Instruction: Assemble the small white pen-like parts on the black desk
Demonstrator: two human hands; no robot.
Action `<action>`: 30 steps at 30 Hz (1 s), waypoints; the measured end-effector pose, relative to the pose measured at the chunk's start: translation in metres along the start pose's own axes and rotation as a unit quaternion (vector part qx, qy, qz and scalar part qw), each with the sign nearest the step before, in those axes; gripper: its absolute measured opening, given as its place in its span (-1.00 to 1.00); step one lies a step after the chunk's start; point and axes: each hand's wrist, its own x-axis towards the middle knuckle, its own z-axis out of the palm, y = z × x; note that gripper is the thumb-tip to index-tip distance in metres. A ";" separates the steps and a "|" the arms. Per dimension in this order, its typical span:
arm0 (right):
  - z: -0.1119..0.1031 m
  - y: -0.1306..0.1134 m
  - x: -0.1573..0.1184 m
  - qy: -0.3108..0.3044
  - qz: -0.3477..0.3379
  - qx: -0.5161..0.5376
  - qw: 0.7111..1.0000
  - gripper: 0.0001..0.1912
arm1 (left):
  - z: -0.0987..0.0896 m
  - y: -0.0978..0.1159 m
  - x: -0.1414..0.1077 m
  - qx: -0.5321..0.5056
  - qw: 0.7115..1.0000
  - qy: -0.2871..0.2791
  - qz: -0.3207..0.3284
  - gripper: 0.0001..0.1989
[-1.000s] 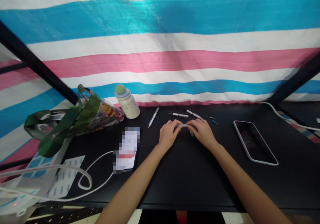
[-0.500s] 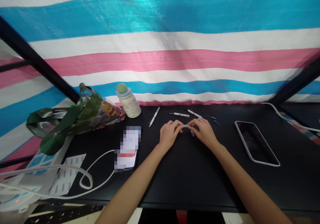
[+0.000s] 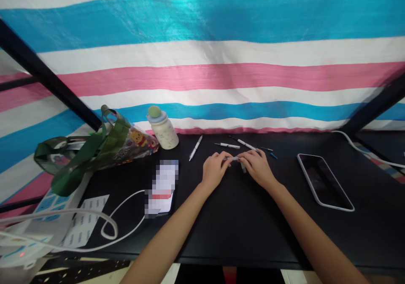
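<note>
My left hand [image 3: 215,168] and my right hand [image 3: 257,166] meet near the middle of the black table [image 3: 240,225], fingertips closed on opposite ends of a slim white pen barrel [image 3: 233,158]. The barrel lies roughly level between them; its ends are hidden by the fingers. A short greyish piece [image 3: 243,167] pokes out below my right fingers, and I cannot tell whether they grip it. Just beyond the hands lie a white pen [image 3: 229,146] with a thin tip out and another white pen [image 3: 246,144]. A third white pen [image 3: 195,148] rests further left.
A thin pen part [image 3: 266,149] and a small blue piece [image 3: 274,155] lie beyond my right hand. At right is a white-edged phone [image 3: 325,182]. Leftward are a lit phone [image 3: 163,187] with a white cable [image 3: 126,242], a bottle [image 3: 163,130], and a green bag [image 3: 107,149].
My right fingers have shifted slightly along the pen barrel toward the left hand and lie flatter over it. The left hand and the things on the table have stayed in place.
</note>
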 end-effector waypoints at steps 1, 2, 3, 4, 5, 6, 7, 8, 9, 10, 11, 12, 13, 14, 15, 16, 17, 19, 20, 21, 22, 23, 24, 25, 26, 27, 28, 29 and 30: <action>0.000 0.000 0.000 -0.001 -0.001 -0.003 1.000 -0.74 | 0.000 0.000 0.000 0.003 1.000 -0.001 -0.001 -0.81; 0.000 0.000 0.000 -0.001 -0.002 -0.006 1.000 -0.73 | 0.000 0.000 0.000 0.005 1.000 -0.002 -0.001 -0.80; 0.000 0.000 0.000 -0.001 -0.004 -0.008 1.000 -0.74 | 0.000 0.000 0.000 0.007 1.000 -0.004 -0.001 -0.80; 0.000 0.001 0.000 0.000 -0.006 -0.008 1.000 -0.76 | 0.000 0.000 0.000 0.007 1.000 -0.005 -0.001 -0.79; 0.001 0.001 0.000 0.002 -0.007 -0.007 1.000 -0.79 | 0.000 0.000 0.000 0.008 1.000 -0.007 0.001 -0.80; 0.001 0.002 0.001 0.004 -0.006 -0.005 1.000 -0.82 | -0.001 0.000 0.000 0.008 1.000 -0.008 0.002 -0.80; 0.001 0.003 0.001 0.008 -0.005 -0.002 1.000 -0.85 | -0.001 0.001 0.000 0.009 1.000 -0.009 0.003 -0.80; 0.001 0.004 0.001 0.012 -0.003 -0.001 1.000 -0.87 | -0.001 0.001 0.000 0.010 1.000 -0.009 0.003 -0.80; 0.001 0.005 0.001 0.017 -0.001 0.000 1.000 -0.88 | -0.001 0.001 0.001 0.010 1.000 -0.009 0.002 -0.80; 0.001 0.005 0.001 0.023 0.001 0.001 1.000 -0.89 | -0.001 0.001 0.001 0.010 1.000 -0.010 0.000 -0.80; 0.001 0.006 0.001 0.029 0.002 0.001 1.000 -0.90 | -0.002 0.001 0.001 0.010 1.000 -0.011 -0.002 -0.79; 0.001 0.007 0.001 0.035 0.002 0.000 0.999 -0.90 | -0.002 0.001 0.001 0.008 1.000 -0.012 -0.003 -0.79; 0.001 0.007 0.001 0.040 0.001 -0.001 0.999 -0.90 | -0.002 0.001 0.001 0.005 1.000 -0.012 -0.004 -0.78; 0.000 0.007 0.001 0.043 -0.001 -0.003 0.999 -0.90 | -0.002 0.001 0.001 0.001 1.000 -0.011 -0.004 -0.78; 0.000 0.006 0.001 0.045 -0.003 -0.004 0.999 -0.90 | -0.002 0.001 0.000 -0.002 1.000 -0.010 -0.005 -0.78; 0.000 0.006 0.001 0.045 -0.005 -0.004 0.999 -0.90 | -0.002 0.001 0.000 -0.006 1.000 -0.009 -0.006 -0.78; 0.000 0.005 0.001 0.044 -0.008 -0.003 0.999 -0.91 | -0.002 0.001 0.000 -0.009 1.000 -0.008 -0.006 -0.78; 0.000 0.005 0.001 0.040 -0.012 0.003 0.999 -0.91 | -0.002 0.001 0.000 -0.016 1.000 -0.011 -0.006 -0.78; 0.000 0.005 0.001 0.038 -0.013 0.005 0.999 -0.90 | -0.002 0.001 0.000 -0.019 1.000 -0.014 -0.005 -0.79; 0.000 0.005 0.001 0.036 -0.013 0.006 0.999 -0.90 | -0.002 0.001 0.000 -0.021 1.000 -0.018 -0.004 -0.79; 0.000 0.005 0.001 0.035 -0.013 0.005 0.999 -0.90 | -0.003 0.001 0.000 -0.021 1.000 -0.021 -0.002 -0.80; 0.000 0.005 0.001 0.034 -0.013 0.002 0.999 -0.90 | -0.003 0.001 0.000 -0.021 0.999 -0.024 -0.002 -0.80; 0.000 0.005 0.001 0.034 -0.014 -0.001 0.999 -0.90 | -0.003 0.001 0.000 -0.020 0.999 -0.026 -0.003 -0.81; 0.000 0.005 0.001 0.034 -0.014 -0.005 0.999 -0.89 | -0.003 0.002 0.000 -0.020 0.999 -0.027 -0.004 -0.81; 0.000 0.006 0.001 0.033 -0.015 -0.006 0.999 -0.89 | -0.003 0.002 0.000 -0.021 0.999 -0.026 -0.005 -0.81; 0.000 0.006 0.001 0.033 -0.016 -0.006 0.999 -0.88 | -0.003 0.002 0.000 -0.023 0.999 -0.026 -0.007 -0.81; 0.000 0.006 0.001 0.032 -0.016 -0.004 0.999 -0.88 | -0.004 0.002 0.000 -0.025 0.999 -0.027 -0.007 -0.81; 0.000 0.006 0.001 0.030 -0.015 -0.001 0.999 -0.87 | -0.004 0.002 0.000 -0.027 0.999 -0.028 -0.006 -0.81; 0.000 0.006 0.001 0.028 -0.013 0.003 1.000 -0.86 | -0.004 0.002 0.000 -0.028 0.999 -0.028 -0.004 -0.81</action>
